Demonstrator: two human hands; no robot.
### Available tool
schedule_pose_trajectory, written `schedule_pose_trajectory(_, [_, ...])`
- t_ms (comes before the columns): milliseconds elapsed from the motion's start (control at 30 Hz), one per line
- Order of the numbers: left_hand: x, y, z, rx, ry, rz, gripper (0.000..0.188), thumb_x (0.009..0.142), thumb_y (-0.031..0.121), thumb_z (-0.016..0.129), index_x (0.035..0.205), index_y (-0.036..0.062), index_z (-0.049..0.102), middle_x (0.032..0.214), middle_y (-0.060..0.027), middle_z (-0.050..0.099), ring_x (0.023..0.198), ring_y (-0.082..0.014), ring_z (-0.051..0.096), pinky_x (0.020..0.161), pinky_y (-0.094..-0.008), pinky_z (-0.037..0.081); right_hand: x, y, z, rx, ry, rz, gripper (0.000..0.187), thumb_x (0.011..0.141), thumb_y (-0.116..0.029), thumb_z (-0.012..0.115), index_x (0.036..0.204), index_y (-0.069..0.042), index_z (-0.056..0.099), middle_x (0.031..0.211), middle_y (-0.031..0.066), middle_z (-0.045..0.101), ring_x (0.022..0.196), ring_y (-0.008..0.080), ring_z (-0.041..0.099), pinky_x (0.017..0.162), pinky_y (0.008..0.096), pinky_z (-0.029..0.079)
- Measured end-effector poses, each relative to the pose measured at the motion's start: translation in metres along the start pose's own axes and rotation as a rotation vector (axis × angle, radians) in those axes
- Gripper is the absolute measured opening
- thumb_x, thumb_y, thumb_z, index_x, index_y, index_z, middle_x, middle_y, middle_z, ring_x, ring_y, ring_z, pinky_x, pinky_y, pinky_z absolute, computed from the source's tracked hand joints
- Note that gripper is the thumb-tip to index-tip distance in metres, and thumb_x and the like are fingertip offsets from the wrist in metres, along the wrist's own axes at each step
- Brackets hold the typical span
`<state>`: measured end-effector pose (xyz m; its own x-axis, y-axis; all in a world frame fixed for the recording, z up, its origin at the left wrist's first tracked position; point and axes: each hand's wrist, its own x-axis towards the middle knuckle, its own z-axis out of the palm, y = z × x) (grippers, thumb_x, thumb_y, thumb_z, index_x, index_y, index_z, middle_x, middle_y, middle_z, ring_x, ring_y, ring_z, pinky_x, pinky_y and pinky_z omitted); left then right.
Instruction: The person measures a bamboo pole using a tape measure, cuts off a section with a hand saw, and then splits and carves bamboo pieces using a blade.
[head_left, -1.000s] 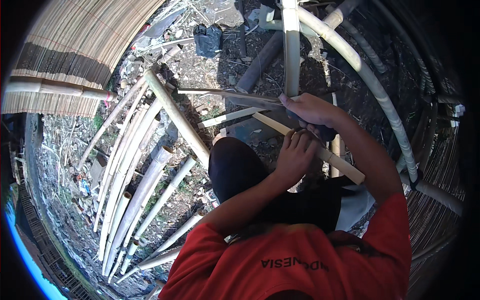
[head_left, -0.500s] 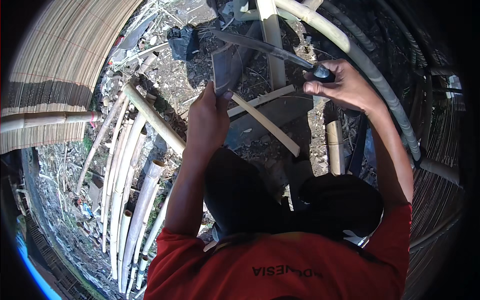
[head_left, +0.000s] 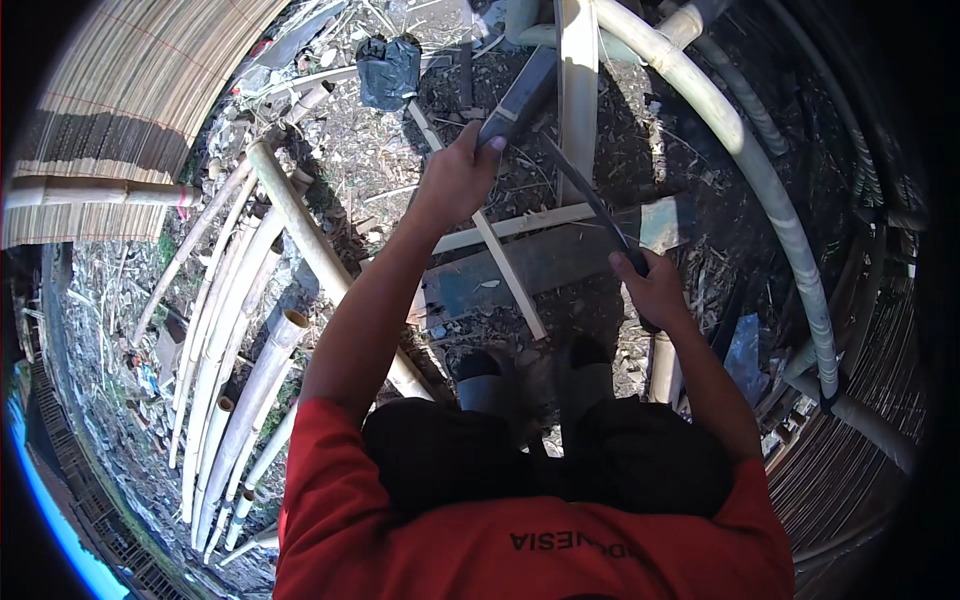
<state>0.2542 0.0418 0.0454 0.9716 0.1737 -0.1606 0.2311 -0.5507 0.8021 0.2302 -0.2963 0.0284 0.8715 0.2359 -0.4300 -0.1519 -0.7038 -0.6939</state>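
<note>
My left hand (head_left: 460, 182) reaches forward, its fingers closed round the near end of a dark split piece of bamboo (head_left: 522, 98) that points up and to the right. In my right hand (head_left: 655, 292), lower and further right, is the dark handle of a machete (head_left: 598, 208). Its long blade slants up and left, with the tip close to the bamboo piece; I cannot tell whether they touch. Beneath both hands, a narrow pale bamboo strip (head_left: 508, 268) lies across another strip (head_left: 530, 226) and a flat board (head_left: 560, 262) on the ground.
Several bamboo poles (head_left: 285, 345) lean in a bundle at left, beside a woven slat mat (head_left: 120, 110). A thick curved pole (head_left: 720, 120) arcs along the right. A black plastic bag (head_left: 389, 72) lies at the far side, near a wide pale plank (head_left: 578, 100). Shavings litter the ground.
My left hand has moved forward and right with the bamboo piece, which now tilts right. My right hand has come down and nearer, turning the machete from pointing left to pointing forward and left.
</note>
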Motion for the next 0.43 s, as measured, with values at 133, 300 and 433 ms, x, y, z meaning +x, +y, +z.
schedule_pose_trajectory(133, [0.038,-0.044,0.042,0.081,0.038,-0.265,0.076,0.084,0.051,0.080,0.127,-0.0063,0.053,0.111,-0.0270,0.071,0.108,-0.0451,0.070,0.094,-0.0503,0.054,0.005,0.073,0.013,0.088,0.083,0.004,0.054,0.097,-0.054,0.070,0.088,0.000,0.069,0.064,-0.0008,0.056,0.059,0.0094,0.048,0.057,0.0322,0.041])
schedule_pose_trajectory(300, [0.025,-0.100,0.096,0.009,0.086,-0.617,0.095,0.071,0.055,0.090,0.132,-0.0081,0.055,0.117,-0.0233,0.070,0.109,-0.0373,0.071,0.091,-0.0477,0.059,0.010,0.107,0.017,0.103,0.085,0.093,0.053,0.097,-0.053,0.070,0.085,-0.001,0.067,0.065,0.0003,0.058,0.061,0.0104,0.051,0.059,0.0326,0.042])
schedule_pose_trajectory(433, [0.047,-0.083,0.122,-0.381,0.318,-0.879,0.085,0.072,0.049,0.091,0.128,-0.0082,0.064,0.121,-0.0217,0.070,0.104,-0.0358,0.073,0.070,-0.0456,0.067,0.018,0.128,0.020,0.145,0.112,0.084,0.053,0.097,-0.053,0.070,0.095,0.000,0.073,0.067,0.0023,0.064,0.063,0.0115,0.056,0.063,0.0334,0.046])
